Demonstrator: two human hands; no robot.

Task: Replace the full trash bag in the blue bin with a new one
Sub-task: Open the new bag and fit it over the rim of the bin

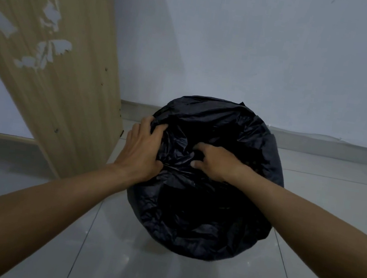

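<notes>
A black trash bag (202,213) covers the round bin in the middle of the view, draped over the rim and down the sides, so no blue of the bin shows. My left hand (142,149) grips a bunch of the plastic at the bag's left edge. Near the centre of the bag, my right hand (215,164) is closed on crumpled plastic, fingers dug into the folds. Both forearms reach in from the bottom corners.
A wooden panel (52,67) with peeled patches leans or stands close at the left of the bin. A pale wall (285,58) with a baseboard runs right behind it. Glossy light floor tiles (135,262) lie in front.
</notes>
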